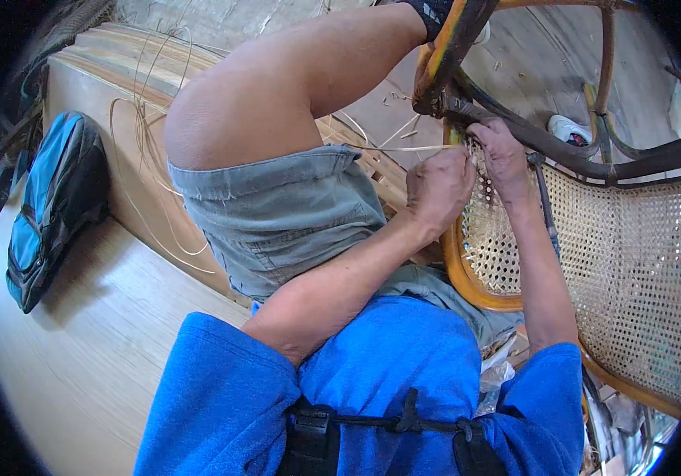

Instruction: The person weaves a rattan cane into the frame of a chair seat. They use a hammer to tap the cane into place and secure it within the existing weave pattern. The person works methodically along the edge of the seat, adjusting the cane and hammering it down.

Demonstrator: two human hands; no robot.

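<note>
My left hand (pixel 441 184) is closed, its fingertips at a pale cane strand (pixel 416 148) that runs in from the left. Close beside it, my right hand (pixel 501 156) is closed too, with thumb and fingers pinched together. What lies between its fingertips is too small to make out. Both hands are over the upper end of a woven cane panel (pixel 499 258) in a curved, orange-brown wooden rim (pixel 475 295). Short loose strand ends stick up from the weave under my hands. A dark wrapped pole of the chair frame (pixel 543 143) passes just beyond my right hand.
A second, larger cane panel (pixel 634 262) spreads out at the right. To the left, a blue and black backpack (pixel 55 210) rests on a pale wooden board (pixel 110 317). Long loose cane strands (pixel 146 143) curl by my bent knee. A white shoe (pixel 569 129) is beyond the frame.
</note>
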